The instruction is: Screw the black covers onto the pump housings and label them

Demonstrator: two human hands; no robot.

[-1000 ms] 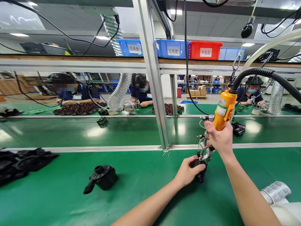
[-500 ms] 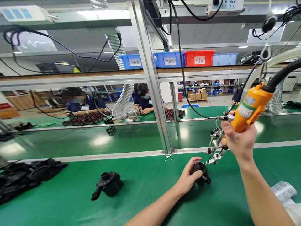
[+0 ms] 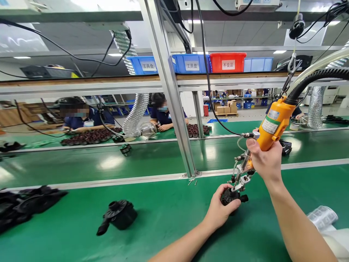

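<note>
– Black pump part (image 3: 231,197), where's it at?
– On the counter (image 3: 163,225) toward its far edge, left hand (image 3: 220,211) gripping it, right hand (image 3: 263,160) clamped round the orange screwdriver (image 3: 274,123), tip on the part.

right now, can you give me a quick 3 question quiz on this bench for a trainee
1. True or false: the right hand holds the orange screwdriver.
2. What does the left hand grip? A) a black part B) a roll of labels C) a blue bin
3. Missing word: the loose black piece lies on the green belt to the ___ of the left hand.

Key: 1 true; 2 A; 3 left
</note>
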